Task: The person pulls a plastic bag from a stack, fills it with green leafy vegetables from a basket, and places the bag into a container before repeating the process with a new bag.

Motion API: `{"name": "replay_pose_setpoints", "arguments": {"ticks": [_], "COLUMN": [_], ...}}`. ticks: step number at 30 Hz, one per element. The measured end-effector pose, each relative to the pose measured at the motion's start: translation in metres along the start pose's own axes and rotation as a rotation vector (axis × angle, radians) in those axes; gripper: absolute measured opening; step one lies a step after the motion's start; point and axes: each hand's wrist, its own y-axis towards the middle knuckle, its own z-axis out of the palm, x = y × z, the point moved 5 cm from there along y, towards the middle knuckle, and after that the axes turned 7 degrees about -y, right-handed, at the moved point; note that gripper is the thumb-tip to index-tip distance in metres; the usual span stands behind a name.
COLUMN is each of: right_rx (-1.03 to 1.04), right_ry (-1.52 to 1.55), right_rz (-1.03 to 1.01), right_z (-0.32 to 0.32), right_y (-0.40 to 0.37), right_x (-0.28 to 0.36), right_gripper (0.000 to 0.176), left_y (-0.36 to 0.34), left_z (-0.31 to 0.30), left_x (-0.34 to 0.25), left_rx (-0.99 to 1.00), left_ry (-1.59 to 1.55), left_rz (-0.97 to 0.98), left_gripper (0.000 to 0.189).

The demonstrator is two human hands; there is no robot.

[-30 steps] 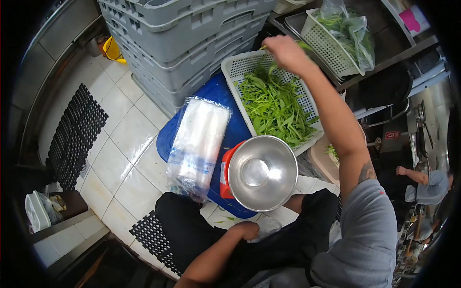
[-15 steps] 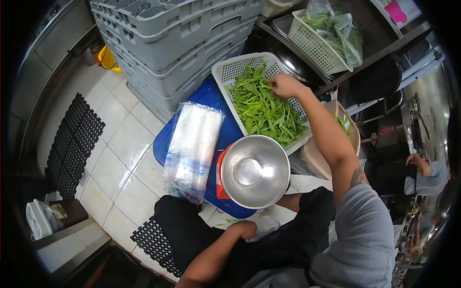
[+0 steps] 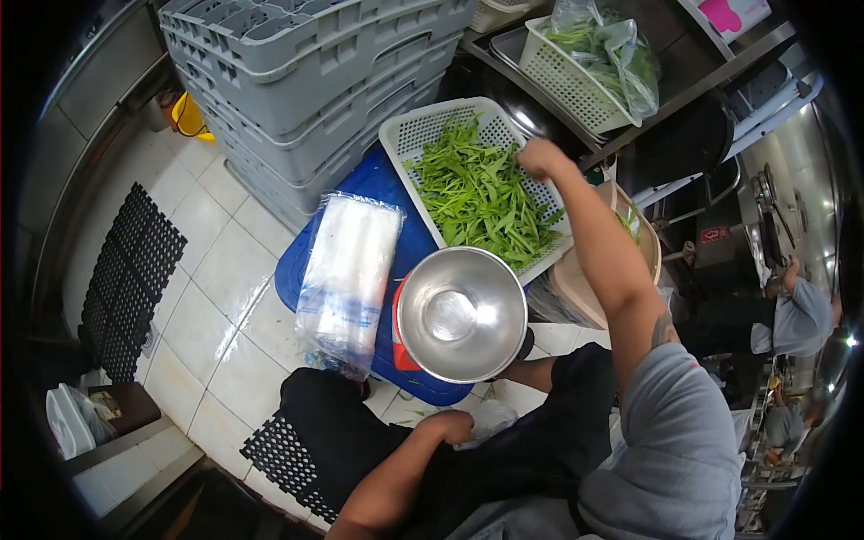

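Observation:
My right hand (image 3: 544,160) is closed above the right rim of a white perforated basket (image 3: 402,148). Whatever its fingers hold, if anything, is hidden. Cut leafy green vegetables (image 3: 486,193) lie heaped inside that basket. Down by my lap, my left hand (image 3: 454,427) is closed on a clear plastic bag (image 3: 490,419), which hangs between my legs. A steel bowl (image 3: 450,315) with nothing in it sits on a red object (image 3: 402,346) close to the basket. Left of the bowl lies a pack of clear plastic bags (image 3: 346,270).
The basket and bag pack rest on a blue plastic lid or crate (image 3: 292,265). Grey stacked racks (image 3: 306,99) stand behind. A beige bin (image 3: 576,279) is under my right arm. Another basket of bagged greens (image 3: 576,81) sits on a shelf. Other people (image 3: 801,315) are at far right.
My right hand has moved right, from over the greens to the basket's edge. The whole view has shifted slightly. My left hand stays at the plastic bag.

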Motion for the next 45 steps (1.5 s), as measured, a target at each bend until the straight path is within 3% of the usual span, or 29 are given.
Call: {"name": "replay_pose_setpoints", "arguments": {"ticks": [2, 4, 8, 11, 14, 17, 19, 20, 21, 23, 26, 29, 30, 31, 34, 38, 42, 45], "right_rx": [0.112, 0.085, 0.037, -0.154, -0.169, -0.185, -0.212, -0.402, -0.397, -0.407, -0.614, -0.579, -0.587, -0.409, -0.382, -0.246, -0.462, -0.535], "right_ry": [0.116, 0.403, 0.605, 0.949, 0.589, 0.613, 0.649, 0.639, 0.501, 0.534, 0.827, 0.516, 0.368, 0.309, 0.144, 0.05, 0.014, -0.1], "right_rz": [0.086, 0.302, 0.327, 0.329, 0.236, 0.267, 0.318, 0.258, 0.258, 0.267, -0.061, -0.288, -0.427, -0.439, -0.635, -0.348, -0.294, -0.356], "right_z": [0.023, 0.031, 0.051, 0.063, 0.068, 0.073, 0.06, 0.049, 0.032, 0.003, -0.033, -0.044, -0.036, -0.027, 0.019, 0.029, -0.004, -0.053], "right_y": [-0.016, -0.031, -0.018, -0.014, -0.002, 0.005, -0.004, -0.011, -0.022, -0.053, -0.08, -0.092, -0.091, -0.097, -0.114, -0.113, -0.104, -0.101], "right_x": [0.005, 0.002, -0.005, -0.007, -0.002, -0.016, -0.035, -0.043, -0.048, -0.049, -0.032, -0.002, 0.009, 0.021, 0.055, 0.05, 0.032, 0.056], "right_gripper": [0.04, 0.039, 0.047, 0.044, 0.044, 0.048, 0.043, 0.029, 0.028, 0.037, 0.029, 0.02, 0.024, 0.03, 0.038, 0.039, 0.038, 0.038], "left_y": [-0.001, 0.0, -0.006, -0.001, 0.001, -0.001, -0.004, -0.005, -0.006, -0.006, 0.0, -0.007, -0.007, -0.006, -0.003, -0.004, -0.003, 0.004], "left_z": [-0.001, 0.003, -0.002, 0.0, 0.001, 0.0, -0.003, -0.003, -0.004, -0.002, 0.002, -0.003, -0.003, -0.003, -0.002, 0.002, 0.01, 0.011], "left_x": [0.001, 0.004, -0.004, 0.002, 0.002, 0.001, -0.003, -0.005, -0.006, -0.008, -0.001, -0.007, -0.007, -0.007, -0.002, -0.001, -0.003, 0.004], "left_rx": [0.016, -0.006, 0.021, -0.014, -0.043, -0.04, 0.068, 0.121, 0.116, 0.112, 0.079, 0.077, 0.086, 0.092, 0.068, 0.047, 0.121, 0.1], "left_ry": [0.0, -0.017, -0.023, -0.007, -0.003, -0.024, 0.02, 0.039, 0.038, 0.039, 0.018, 0.023, 0.025, 0.027, 0.002, -0.037, 0.015, 0.003], "left_rz": [-0.014, -0.014, -0.05, -0.036, 0.004, 0.006, -0.081, -0.123, -0.108, -0.076, -0.07, -0.068, -0.076, -0.083, -0.109, -0.102, -0.093, -0.074], "left_gripper": [0.035, 0.035, 0.034, 0.034, 0.035, 0.035, 0.043, 0.049, 0.047, 0.042, 0.037, 0.039, 0.04, 0.041, 0.043, 0.045, 0.045, 0.042]}}
